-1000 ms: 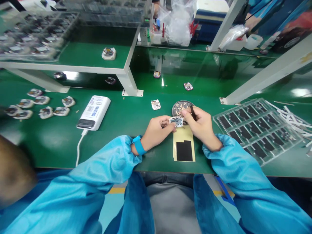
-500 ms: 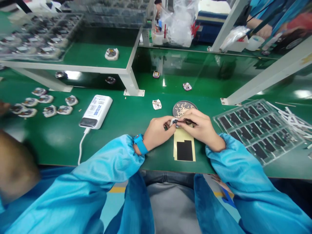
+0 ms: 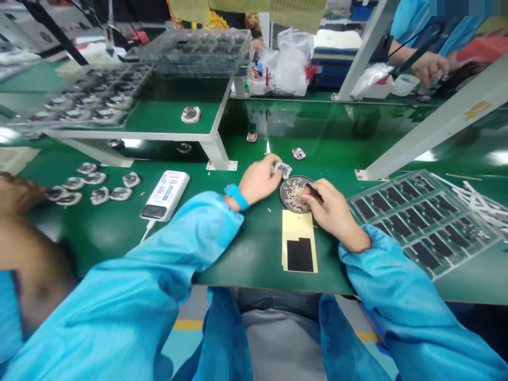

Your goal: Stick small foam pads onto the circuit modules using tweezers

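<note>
My left hand, with a blue band at the wrist, has its fingertips closed on a small white-rimmed electronic part just behind a round dark dish. Small beige pieces lie scattered in that dish. Over its right side my right hand pinches a slim dark tool; its tip is hidden by the fingers. Below the dish lies a yellow backing sheet bearing a black sticker.
At right, a clear tray holds black pieces, beside white strips. A corded white device and several loose electronic parts lie left. A shelf stands behind them. A co-worker's arm reaches in at far left.
My left hand has moved forward, away from my right hand, and is on a white-rimmed part behind the dish. My right hand has shifted over the dish. The camera view has tilted up.
</note>
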`<act>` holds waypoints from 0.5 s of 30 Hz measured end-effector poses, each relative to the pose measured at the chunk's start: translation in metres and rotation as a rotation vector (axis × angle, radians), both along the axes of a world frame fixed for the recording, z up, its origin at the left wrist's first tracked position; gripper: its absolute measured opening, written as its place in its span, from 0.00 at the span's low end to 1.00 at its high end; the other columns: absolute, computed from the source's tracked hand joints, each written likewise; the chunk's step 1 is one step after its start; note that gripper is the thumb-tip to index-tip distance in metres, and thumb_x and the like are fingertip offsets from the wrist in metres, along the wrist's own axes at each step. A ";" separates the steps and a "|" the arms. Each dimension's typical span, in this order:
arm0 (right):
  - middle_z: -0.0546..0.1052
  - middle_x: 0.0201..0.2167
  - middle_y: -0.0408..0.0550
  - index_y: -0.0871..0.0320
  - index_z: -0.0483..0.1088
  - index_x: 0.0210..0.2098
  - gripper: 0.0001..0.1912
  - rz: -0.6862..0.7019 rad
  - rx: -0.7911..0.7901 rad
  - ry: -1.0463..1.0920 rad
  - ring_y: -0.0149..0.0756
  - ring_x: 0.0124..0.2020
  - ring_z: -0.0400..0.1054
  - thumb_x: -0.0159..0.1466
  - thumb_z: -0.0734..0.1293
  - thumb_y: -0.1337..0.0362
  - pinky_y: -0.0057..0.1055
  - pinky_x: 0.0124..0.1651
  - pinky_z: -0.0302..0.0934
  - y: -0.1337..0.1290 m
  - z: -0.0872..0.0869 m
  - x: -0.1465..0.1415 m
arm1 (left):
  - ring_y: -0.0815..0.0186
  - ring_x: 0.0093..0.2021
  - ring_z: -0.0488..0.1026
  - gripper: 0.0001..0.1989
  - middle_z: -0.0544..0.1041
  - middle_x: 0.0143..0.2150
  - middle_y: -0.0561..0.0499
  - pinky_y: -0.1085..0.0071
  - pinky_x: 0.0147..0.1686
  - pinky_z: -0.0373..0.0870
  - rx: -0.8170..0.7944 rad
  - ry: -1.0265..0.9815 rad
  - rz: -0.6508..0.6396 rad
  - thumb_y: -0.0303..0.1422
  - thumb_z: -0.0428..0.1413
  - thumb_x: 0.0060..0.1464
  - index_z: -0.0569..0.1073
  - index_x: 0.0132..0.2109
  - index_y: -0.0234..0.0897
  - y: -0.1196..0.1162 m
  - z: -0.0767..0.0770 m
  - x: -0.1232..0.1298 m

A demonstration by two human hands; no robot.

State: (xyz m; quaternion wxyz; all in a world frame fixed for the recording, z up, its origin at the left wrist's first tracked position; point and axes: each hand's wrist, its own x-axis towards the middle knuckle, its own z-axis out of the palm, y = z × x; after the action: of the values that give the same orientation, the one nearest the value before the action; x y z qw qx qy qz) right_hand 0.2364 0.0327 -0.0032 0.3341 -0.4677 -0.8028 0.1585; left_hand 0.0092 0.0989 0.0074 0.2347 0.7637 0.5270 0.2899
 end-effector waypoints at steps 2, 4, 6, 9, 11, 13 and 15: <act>0.74 0.40 0.53 0.57 0.71 0.42 0.08 -0.082 -0.021 -0.038 0.42 0.42 0.70 0.72 0.62 0.61 0.40 0.45 0.64 0.004 -0.004 0.006 | 0.56 0.39 0.76 0.16 0.80 0.40 0.43 0.61 0.42 0.68 0.046 0.128 0.090 0.31 0.53 0.61 0.73 0.55 0.35 0.043 0.000 0.001; 0.74 0.39 0.52 0.58 0.74 0.42 0.09 -0.126 -0.029 -0.043 0.43 0.41 0.70 0.71 0.64 0.60 0.40 0.45 0.64 0.008 -0.006 0.010 | 0.46 0.50 0.73 0.17 0.78 0.47 0.35 0.52 0.51 0.65 0.068 0.297 0.156 0.33 0.53 0.63 0.75 0.55 0.32 0.076 -0.004 0.006; 0.74 0.37 0.51 0.58 0.76 0.40 0.09 -0.157 -0.013 0.008 0.42 0.40 0.70 0.69 0.66 0.59 0.40 0.43 0.64 0.009 -0.003 0.012 | 0.39 0.60 0.65 0.21 0.73 0.55 0.29 0.46 0.58 0.59 0.109 0.391 0.203 0.38 0.55 0.62 0.75 0.56 0.28 0.097 -0.010 0.016; 0.75 0.34 0.49 0.57 0.77 0.38 0.10 -0.192 0.020 0.137 0.39 0.36 0.70 0.69 0.67 0.58 0.38 0.40 0.64 0.008 0.008 0.011 | 0.40 0.64 0.60 0.32 0.69 0.61 0.32 0.46 0.61 0.56 0.151 0.394 0.091 0.49 0.61 0.56 0.74 0.59 0.30 0.109 -0.022 0.035; 0.75 0.32 0.49 0.57 0.78 0.37 0.13 -0.193 0.015 0.225 0.38 0.35 0.70 0.71 0.65 0.57 0.38 0.39 0.64 0.005 0.017 0.011 | 0.41 0.64 0.60 0.35 0.70 0.61 0.33 0.45 0.61 0.56 0.124 0.387 -0.009 0.53 0.63 0.52 0.75 0.59 0.31 0.113 -0.030 0.047; 0.76 0.33 0.49 0.56 0.78 0.34 0.17 -0.176 0.003 0.308 0.38 0.37 0.71 0.72 0.63 0.55 0.38 0.41 0.64 0.001 0.023 0.011 | 0.41 0.64 0.60 0.32 0.71 0.60 0.34 0.45 0.61 0.56 0.095 0.383 -0.033 0.51 0.63 0.54 0.76 0.57 0.31 0.118 -0.036 0.057; 0.76 0.33 0.49 0.56 0.78 0.31 0.21 -0.163 -0.028 0.365 0.37 0.36 0.71 0.73 0.61 0.53 0.37 0.42 0.65 -0.005 0.026 0.012 | 0.43 0.64 0.60 0.25 0.72 0.58 0.33 0.46 0.63 0.55 0.109 0.364 -0.030 0.46 0.62 0.57 0.78 0.53 0.29 0.119 -0.037 0.061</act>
State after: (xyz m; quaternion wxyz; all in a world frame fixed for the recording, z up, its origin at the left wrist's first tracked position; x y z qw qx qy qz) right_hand 0.2479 0.0281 0.0226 0.4794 -0.4990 -0.6863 0.2241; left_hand 0.0704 0.2181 -0.0298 0.0983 0.8229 0.5326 0.1716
